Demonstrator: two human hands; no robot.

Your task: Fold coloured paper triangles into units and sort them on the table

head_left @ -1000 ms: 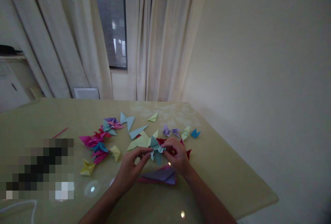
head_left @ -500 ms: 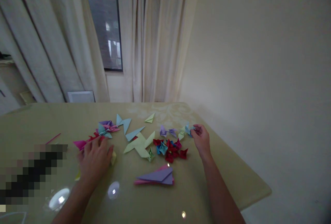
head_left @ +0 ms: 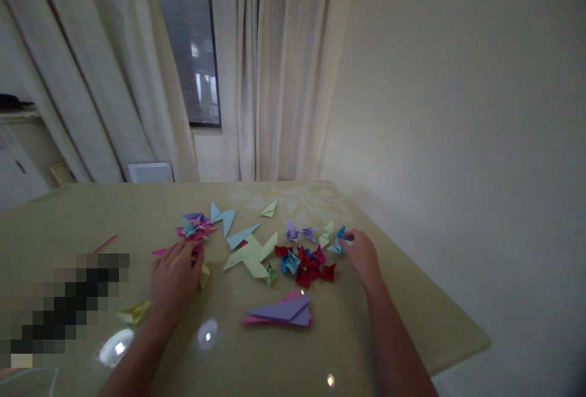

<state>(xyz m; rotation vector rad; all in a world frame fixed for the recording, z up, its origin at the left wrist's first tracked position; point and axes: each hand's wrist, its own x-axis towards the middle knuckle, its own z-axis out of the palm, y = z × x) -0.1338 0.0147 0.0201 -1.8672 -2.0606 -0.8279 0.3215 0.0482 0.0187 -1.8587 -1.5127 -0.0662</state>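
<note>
My left hand (head_left: 177, 275) is over the table's left part, fingers curled, with a bit of magenta folded paper (head_left: 198, 253) showing between thumb and forefinger. Beyond its fingertips lies a heap of pink, purple and light blue origami (head_left: 195, 225). A yellow folded piece (head_left: 204, 276) sits beside the thumb. At the right, my right hand (head_left: 363, 253) pinches a blue origami piece (head_left: 339, 238) low at the table top; its fingertips are partly hidden. Left of it, a pale green piece (head_left: 326, 235) and two purple pieces (head_left: 300, 232) stand in a row.
Red and blue origami (head_left: 307, 265) are heaped mid-table. Nearby lie a pale green pinwheel shape (head_left: 251, 256), light blue folded strips (head_left: 242, 236) and a purple-and-pink stack (head_left: 284, 311). A yellow piece (head_left: 134, 313) and a thin pink stick (head_left: 105, 244) lie left. The wall borders the right side.
My left hand has shifted right and its fingers have drawn together, uncovering the yellow piece by the forearm. My right hand has moved slightly down, and darker blue paper now shows at its fingertips.
</note>
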